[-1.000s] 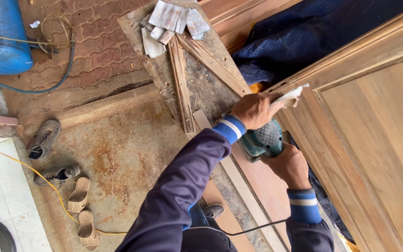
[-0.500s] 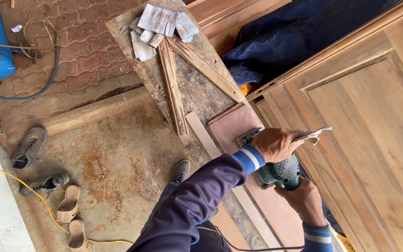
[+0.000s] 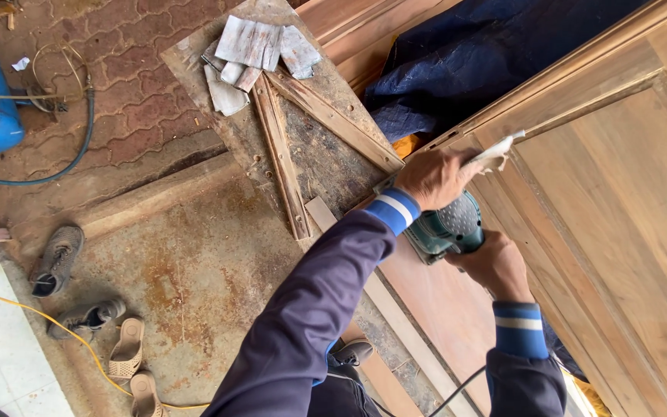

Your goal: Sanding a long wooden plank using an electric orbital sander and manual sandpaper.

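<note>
Wooden door panel (image 3: 619,201) under rounded teal sander (image 3: 449,228)

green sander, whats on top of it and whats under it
The right hand grips the green sander from above; the left hand, holding a pale folded sheet, overlaps its upper edge. Below lies a wooden door; the sanding pad is hidden.
</note>
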